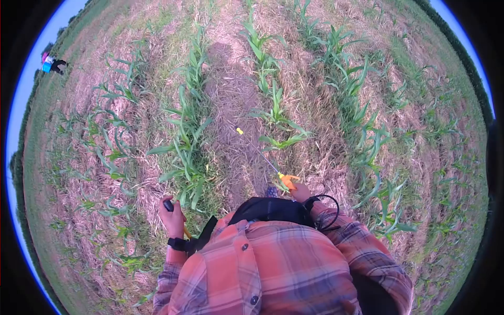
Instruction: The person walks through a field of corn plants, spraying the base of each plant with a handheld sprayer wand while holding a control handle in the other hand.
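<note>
My right hand (301, 192) is closed around the orange trigger handle of a spray wand (287, 180). The wand's thin shaft reaches forward and left over the bare strip between two rows, ending in a yellow nozzle (239, 130). Black hose (332, 198) loops beside my right wrist. At lower left, my left hand (172, 218) wraps around a pump lever with a black grip (168, 205); part of its orange-yellow shaft shows below the fingers. Young corn plants (189, 142) stand between my left hand and the wand.
Another corn row (275, 113) runs just right of the wand, with further rows on both sides. Dry straw (231, 89) and weeds cover the soil. Far off at upper left is another person (51, 64). My shoe (272, 191) shows below the wand.
</note>
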The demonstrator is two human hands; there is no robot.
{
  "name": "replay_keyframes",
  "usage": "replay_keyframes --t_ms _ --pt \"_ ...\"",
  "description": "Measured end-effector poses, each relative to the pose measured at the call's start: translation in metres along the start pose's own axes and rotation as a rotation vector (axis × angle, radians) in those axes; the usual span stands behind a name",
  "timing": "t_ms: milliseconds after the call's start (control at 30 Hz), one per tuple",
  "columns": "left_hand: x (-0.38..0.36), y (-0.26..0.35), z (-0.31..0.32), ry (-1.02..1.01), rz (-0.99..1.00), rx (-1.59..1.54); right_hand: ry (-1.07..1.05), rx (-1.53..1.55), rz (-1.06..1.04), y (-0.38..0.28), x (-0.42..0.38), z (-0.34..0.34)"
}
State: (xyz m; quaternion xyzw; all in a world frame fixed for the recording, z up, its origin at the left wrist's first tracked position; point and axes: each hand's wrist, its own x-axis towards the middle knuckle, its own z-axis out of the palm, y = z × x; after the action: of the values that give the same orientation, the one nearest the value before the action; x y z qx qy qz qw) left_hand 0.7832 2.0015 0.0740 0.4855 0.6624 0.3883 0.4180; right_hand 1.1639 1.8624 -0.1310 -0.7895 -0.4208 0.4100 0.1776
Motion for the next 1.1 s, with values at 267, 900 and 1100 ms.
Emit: replay_keyframes --t_ms 267,900,1100 --pt "0.027 0.022 0.053 -0.02 -0.002 -0.026 0.273 0.586 0.345 0.054 0.017 -0.062" --pt "0.195 0.032 0.08 -0.113 -0.082 -0.133 0.52 0.458 0.67 0.026 0.114 -0.086" --pt "0.243 0.032 0.071 -0.097 -0.122 -0.18 0.395 0.002 0.461 -0.053 0.176 -0.063"
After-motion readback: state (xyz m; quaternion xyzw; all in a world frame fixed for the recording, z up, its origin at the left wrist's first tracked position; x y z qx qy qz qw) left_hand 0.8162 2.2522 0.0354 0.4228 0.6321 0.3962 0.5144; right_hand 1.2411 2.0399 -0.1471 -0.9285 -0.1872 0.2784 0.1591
